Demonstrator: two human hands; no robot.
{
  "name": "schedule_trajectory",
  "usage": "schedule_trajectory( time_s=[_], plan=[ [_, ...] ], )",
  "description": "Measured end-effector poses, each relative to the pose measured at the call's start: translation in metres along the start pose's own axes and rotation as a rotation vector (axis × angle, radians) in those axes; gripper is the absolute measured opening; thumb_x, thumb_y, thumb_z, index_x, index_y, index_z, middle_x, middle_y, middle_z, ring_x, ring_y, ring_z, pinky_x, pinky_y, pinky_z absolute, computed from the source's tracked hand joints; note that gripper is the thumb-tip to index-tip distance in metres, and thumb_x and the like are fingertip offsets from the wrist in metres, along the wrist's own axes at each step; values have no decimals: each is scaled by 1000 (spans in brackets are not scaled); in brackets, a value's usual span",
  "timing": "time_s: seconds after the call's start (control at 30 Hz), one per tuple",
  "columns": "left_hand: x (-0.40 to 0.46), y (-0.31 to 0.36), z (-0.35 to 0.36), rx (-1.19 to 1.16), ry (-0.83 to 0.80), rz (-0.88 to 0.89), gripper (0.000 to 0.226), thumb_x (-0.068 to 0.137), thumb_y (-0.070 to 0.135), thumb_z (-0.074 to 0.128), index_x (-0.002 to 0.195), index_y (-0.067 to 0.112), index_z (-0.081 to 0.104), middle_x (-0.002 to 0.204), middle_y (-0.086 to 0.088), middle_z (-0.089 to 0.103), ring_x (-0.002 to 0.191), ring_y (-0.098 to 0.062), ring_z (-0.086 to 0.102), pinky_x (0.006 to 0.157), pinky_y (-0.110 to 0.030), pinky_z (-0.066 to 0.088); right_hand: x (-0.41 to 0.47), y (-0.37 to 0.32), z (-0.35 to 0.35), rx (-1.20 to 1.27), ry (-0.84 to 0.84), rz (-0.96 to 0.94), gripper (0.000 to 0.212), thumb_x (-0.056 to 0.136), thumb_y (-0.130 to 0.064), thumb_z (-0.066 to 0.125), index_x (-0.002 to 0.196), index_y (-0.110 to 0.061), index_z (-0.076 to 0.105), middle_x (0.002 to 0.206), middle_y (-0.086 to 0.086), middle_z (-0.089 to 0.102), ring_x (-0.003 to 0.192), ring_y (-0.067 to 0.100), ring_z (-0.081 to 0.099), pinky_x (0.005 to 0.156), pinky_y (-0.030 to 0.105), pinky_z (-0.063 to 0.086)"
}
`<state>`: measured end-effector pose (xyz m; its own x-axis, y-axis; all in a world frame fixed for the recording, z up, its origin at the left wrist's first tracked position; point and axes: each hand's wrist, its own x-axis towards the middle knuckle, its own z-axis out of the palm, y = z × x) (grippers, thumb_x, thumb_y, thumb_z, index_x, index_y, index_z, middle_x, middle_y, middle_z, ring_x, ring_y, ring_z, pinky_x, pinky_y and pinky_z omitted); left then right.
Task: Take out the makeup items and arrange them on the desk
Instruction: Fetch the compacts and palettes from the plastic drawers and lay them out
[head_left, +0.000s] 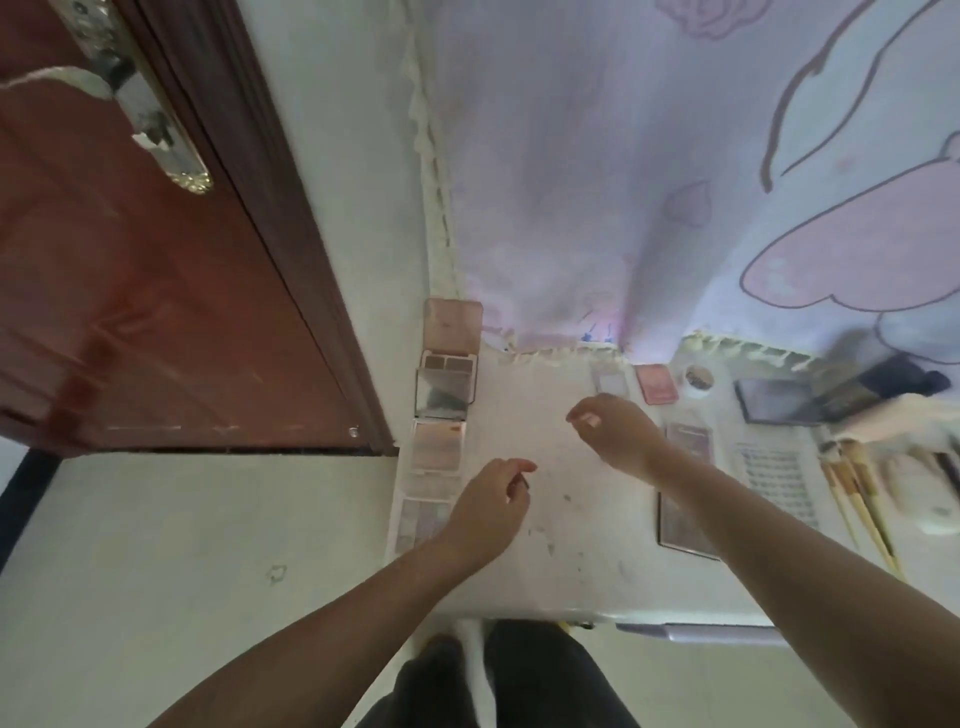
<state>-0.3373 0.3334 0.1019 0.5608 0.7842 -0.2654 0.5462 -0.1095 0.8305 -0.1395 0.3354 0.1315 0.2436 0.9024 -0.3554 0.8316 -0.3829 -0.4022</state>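
- Palettes (441, 410) lie open in a column along the worktop's (561, 551) left edge, likely to keep its middle bare.
- Left hand (488, 512): fingers loosely curled, holding nothing visible.
- Right hand (615, 431): fingers also loosely curled, seemingly holding nothing.
- Far right: compact (655, 383), jar (697, 379), brushes (862, 499) already laid out.

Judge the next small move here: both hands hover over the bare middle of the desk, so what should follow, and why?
Probably the right hand should reach right for another item. Both it and the left hand appear to hold nothing, palettes already line the left edge of the desk, and the brushes lie loosely at the right.
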Motion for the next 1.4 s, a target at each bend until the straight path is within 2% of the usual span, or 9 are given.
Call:
schedule_trajectory(
  time_s=[0.23, 0.37, 0.47, 0.6, 0.7, 0.97, 1.07, 1.23, 1.4],
  plan=[
    [73, 34, 59, -213, -201, -325, 42, 96, 12, 38, 137, 11, 45, 122, -11, 58, 101, -25, 60, 88, -31, 50, 4, 69, -11, -456, -223, -129, 60, 89, -33, 56, 142, -23, 31, 153, 2, 24, 142, 23, 23, 116, 40, 17],
    [92, 49, 78, -344, -154, -397, 27, 95, 9, 39, 108, 14, 62, 92, -9, 60, 80, -20, 54, 83, -39, 51, 18, 89, -1, -557, -167, -333, 61, 86, -42, 53, 139, -18, 32, 141, 4, 38, 133, 23, 35, 114, 37, 22],
    [97, 53, 76, -514, -94, -509, 25, 96, 14, 40, 92, 8, 64, 85, -13, 62, 73, -22, 54, 75, -35, 49, 23, 92, -7, -386, -189, -360, 62, 82, -40, 60, 133, -15, 36, 134, 6, 43, 124, 26, 42, 104, 33, 36],
    [95, 59, 59, -1198, -251, -654, 41, 94, 41, 49, 115, 8, 61, 93, -16, 68, 80, -28, 67, 83, -41, 55, 22, 73, -28, 76, -150, -238, 62, 74, -46, 68, 124, -21, 40, 123, -3, 50, 105, 17, 54, 87, 34, 49],
    [91, 65, 47, -1412, -256, -561, 51, 92, 46, 45, 126, 10, 56, 109, -15, 66, 91, -23, 66, 86, -37, 55, 22, 55, -39, 211, -149, -277, 55, 72, -48, 69, 114, -24, 43, 115, -6, 53, 100, 13, 55, 87, 36, 50],
    [75, 51, 27, -1637, -97, -542, 56, 95, 45, 44, 127, 1, 53, 129, -21, 56, 101, -28, 60, 87, -39, 55, 38, 32, -69, 347, -331, -323, 39, 80, -30, 71, 112, -22, 49, 116, -3, 60, 107, 11, 59, 87, 19, 50],
    [70, 43, 27, -1726, -72, -600, 57, 91, 43, 50, 126, -2, 52, 125, -26, 55, 98, -37, 62, 80, -41, 57, 52, 27, -81, 464, -448, -229, 21, 88, -31, 62, 107, -24, 57, 108, 4, 66, 92, 14, 64, 83, 26, 53],
    [71, 33, 25, -1790, -52, -653, 54, 93, 41, 49, 124, -3, 52, 123, -30, 56, 99, -43, 62, 82, -41, 54, 91, 17, -78, 641, -348, -57, 8, 94, -19, 56, 94, -15, 63, 101, 13, 65, 89, 24, 66, 81, 33, 58],
    [95, 22, 21, -1682, 264, -741, 29, 99, 26, 46, 110, 0, 54, 119, -29, 54, 96, -38, 58, 86, -46, 50, 128, -2, -54, 508, -254, -165, 15, 93, -25, 56, 88, -17, 67, 83, 7, 64, 75, 20, 59, 71, 35, 51]
  ],
)
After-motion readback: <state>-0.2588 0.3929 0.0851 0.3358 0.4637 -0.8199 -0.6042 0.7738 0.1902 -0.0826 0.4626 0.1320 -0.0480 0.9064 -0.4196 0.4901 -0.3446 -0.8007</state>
